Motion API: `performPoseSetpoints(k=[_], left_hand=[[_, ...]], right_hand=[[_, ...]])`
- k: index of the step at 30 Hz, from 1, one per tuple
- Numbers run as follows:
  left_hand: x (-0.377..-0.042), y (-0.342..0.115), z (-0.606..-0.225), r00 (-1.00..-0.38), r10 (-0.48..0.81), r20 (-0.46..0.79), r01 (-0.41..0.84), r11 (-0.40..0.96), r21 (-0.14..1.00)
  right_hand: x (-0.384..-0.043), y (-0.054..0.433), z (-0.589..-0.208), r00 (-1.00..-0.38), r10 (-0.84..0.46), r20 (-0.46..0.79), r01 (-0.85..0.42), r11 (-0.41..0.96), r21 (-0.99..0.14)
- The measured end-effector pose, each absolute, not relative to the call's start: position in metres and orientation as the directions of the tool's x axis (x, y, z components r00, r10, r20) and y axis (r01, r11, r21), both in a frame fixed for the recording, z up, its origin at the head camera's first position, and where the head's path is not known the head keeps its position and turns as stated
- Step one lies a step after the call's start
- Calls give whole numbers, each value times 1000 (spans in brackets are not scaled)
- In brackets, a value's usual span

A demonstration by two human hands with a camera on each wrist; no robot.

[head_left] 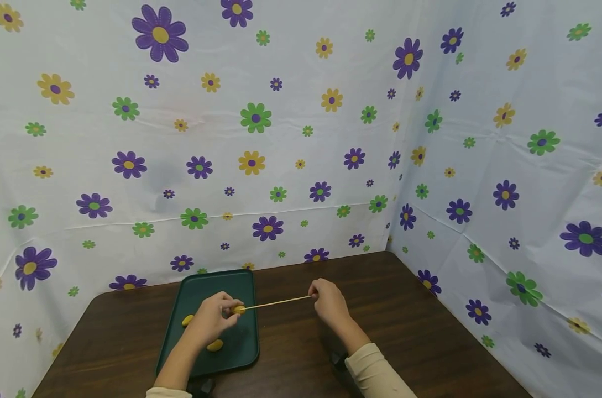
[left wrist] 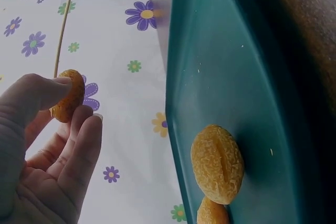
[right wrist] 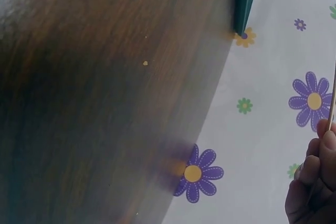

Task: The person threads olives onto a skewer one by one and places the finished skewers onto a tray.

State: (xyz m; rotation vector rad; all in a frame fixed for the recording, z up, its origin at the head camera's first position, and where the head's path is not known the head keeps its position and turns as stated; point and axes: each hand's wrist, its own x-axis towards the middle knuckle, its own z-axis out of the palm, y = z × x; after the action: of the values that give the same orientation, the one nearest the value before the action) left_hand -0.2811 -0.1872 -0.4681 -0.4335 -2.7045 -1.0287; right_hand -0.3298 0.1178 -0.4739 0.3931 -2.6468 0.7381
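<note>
My left hand (head_left: 211,318) pinches a small oval golden-brown piece (left wrist: 70,97), potato-like with wrinkled skin, between thumb and fingers above the green tray (head_left: 243,348). One end of a thin wooden skewer (head_left: 281,302) meets this piece; how deep it goes is hidden by the thumb. To the right, over the table, my right hand (head_left: 328,301) grips the skewer's far end with curled fingers. The skewer runs nearly level between both hands. Two similar oval pieces lie on the tray: a nearer one (head_left: 215,345) and another (head_left: 187,320) partly behind the left hand.
The dark wood-grain table (head_left: 390,331) extends right of the tray. A white flower-print sheet (head_left: 301,177) hangs behind and on the sides. Tiny pale crumbs (right wrist: 145,63) lie on the table.
</note>
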Motion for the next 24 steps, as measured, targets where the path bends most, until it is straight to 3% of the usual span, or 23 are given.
performPoseSetpoints(k=[24], left_hand=[[-288, -187, -473, -938, 194, 287, 333, 734, 591]], right_hand=[[-331, 114, -476, -880, -184, 439, -383, 820, -426]])
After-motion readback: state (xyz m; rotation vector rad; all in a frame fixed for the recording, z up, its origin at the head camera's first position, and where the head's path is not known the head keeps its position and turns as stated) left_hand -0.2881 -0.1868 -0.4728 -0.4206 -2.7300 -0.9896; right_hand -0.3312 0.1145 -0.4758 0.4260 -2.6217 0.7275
